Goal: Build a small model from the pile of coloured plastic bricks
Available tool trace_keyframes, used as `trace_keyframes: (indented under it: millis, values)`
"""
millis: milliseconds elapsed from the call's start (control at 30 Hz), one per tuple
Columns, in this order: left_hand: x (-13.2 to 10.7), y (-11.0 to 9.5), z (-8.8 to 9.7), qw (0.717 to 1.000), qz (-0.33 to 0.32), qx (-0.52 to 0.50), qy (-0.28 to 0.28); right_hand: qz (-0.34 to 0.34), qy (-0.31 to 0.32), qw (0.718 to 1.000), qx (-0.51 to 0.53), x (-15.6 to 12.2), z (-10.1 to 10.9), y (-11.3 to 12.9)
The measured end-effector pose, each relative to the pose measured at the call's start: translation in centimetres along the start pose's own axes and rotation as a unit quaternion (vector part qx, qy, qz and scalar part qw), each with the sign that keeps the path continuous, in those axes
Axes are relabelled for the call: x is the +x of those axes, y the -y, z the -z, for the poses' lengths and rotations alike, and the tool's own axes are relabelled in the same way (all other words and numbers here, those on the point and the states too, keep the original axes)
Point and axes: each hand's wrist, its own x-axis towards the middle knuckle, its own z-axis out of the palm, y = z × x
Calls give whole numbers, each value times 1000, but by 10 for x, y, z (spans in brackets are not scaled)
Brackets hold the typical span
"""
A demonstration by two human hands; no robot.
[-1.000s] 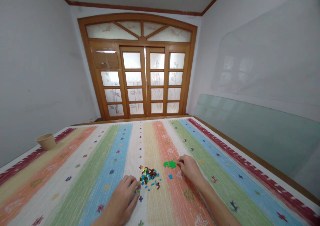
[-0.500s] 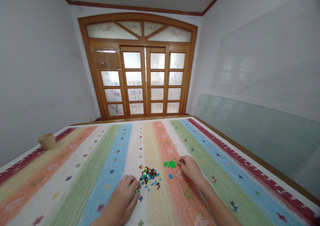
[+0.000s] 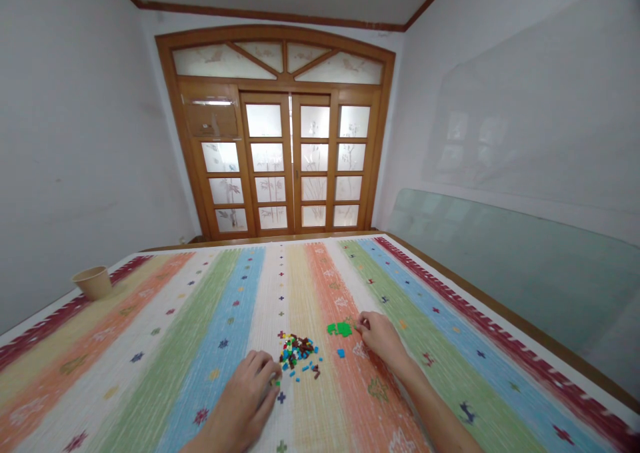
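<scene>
Observes green pieces (image 3: 343, 329) on worktop (image 3: 295, 279), nearer its right edge than left, seemingly longest side to side, just left of right hand (image 3: 379, 335), farther from left hand (image 3: 251, 385). Finds both curled; cannot tell of any grasp.

Smooth plastic bricks (image 3: 299, 350); glossy wooden door frame (image 3: 387, 99).

The one camera here rides on the person's head, above the near end of the striped tablecloth (image 3: 295, 293), facing forward and down along its stripes. It's fairly near the left hand (image 3: 250, 389) and right hand (image 3: 377, 338) over that end, yet looks wide enough to catch the wooden doors (image 3: 295, 166) beyond the tablecloth and walls (image 3: 75, 119) either side of it.
</scene>
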Motion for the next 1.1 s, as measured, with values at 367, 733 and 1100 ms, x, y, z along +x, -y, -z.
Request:
trace_keyframes:
  millis: [367, 733, 1100]
  values:
    - [0, -1, 1, 1000, -9, -1, -15, -1, -1, 1000, 7, 1, -1, -2]
    - [0, 2, -1, 1000, -8, 1, -14, -2, -7, 1000, 11, 3, 0, -4]
    - [-1, 2, -3, 1000, 1, 8, 13, 23, 51, 996, 62, 5, 9, -3]
